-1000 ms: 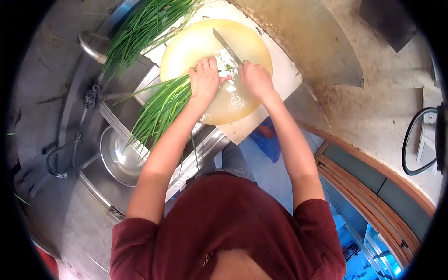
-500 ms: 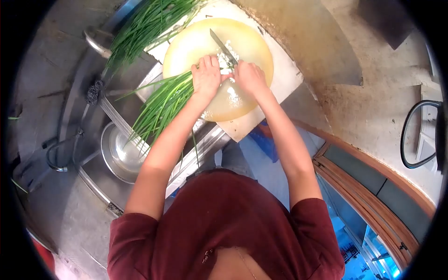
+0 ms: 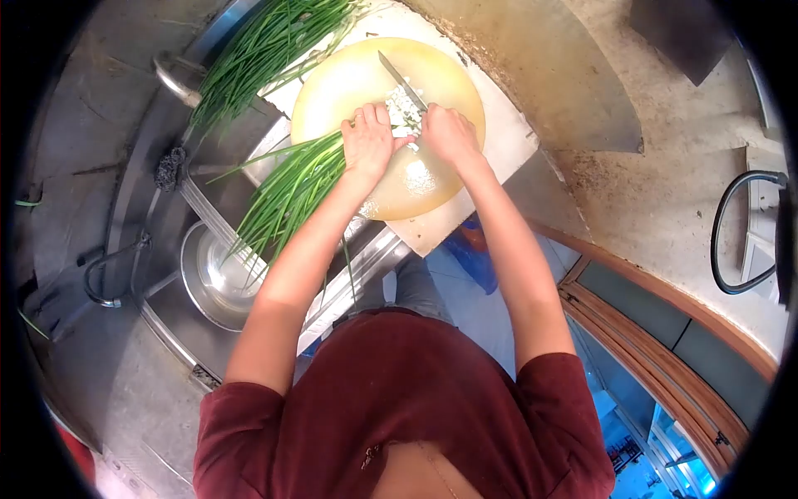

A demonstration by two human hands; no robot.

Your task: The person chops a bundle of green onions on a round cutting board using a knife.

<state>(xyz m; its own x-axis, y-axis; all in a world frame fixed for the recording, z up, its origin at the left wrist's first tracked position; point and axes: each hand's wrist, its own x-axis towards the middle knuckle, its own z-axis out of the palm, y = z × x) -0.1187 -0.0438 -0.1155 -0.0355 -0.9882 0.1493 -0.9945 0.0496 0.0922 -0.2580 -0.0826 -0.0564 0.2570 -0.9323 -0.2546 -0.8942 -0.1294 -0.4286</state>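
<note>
On a round yellowish cutting board (image 3: 332, 75), my left hand (image 3: 367, 141) presses down on a bunch of green onions (image 3: 291, 187), whose long green tops spread out to the left over the sink edge. My right hand (image 3: 450, 133) is wrapped round the handle of a knife (image 3: 401, 81), its blade pointing up and away to the left. Chopped white bits (image 3: 402, 112) lie between my left hand and the blade. The knife handle is hidden inside my fingers.
A second pile of green onions (image 3: 266, 54) lies at the top left. In the sink to the left sits a metal bowl (image 3: 204, 287). A dark scouring pad (image 3: 169, 169) rests at the sink's divider, and a faucet (image 3: 176, 81) stands behind it.
The knife and my right hand have shifted slightly right, away from my left hand. More of the chopped white bits shows between them. My left hand stays on the green onions.
</note>
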